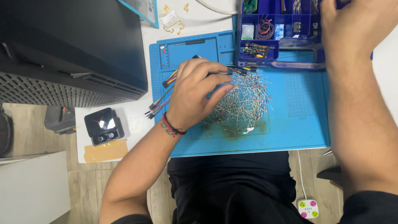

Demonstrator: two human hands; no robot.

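My left hand (195, 95) rests on the blue work mat (298, 120), its fingers closed around a bundle of coloured jumper wires (159, 105) whose ends stick out on both sides. A red and black band is on that wrist. Just right of this hand lies a tangled heap of thin resistors (244, 103). My right hand (352, 25) reaches to the far right corner and grips the blue compartment box (273, 37), which holds several small electronic parts and wire coils.
A large black device (70, 45) with a perforated side fills the upper left. A small black square unit (103, 125) sits by a tan patch on the white table. A white power strip (308, 208) lies on the wooden floor.
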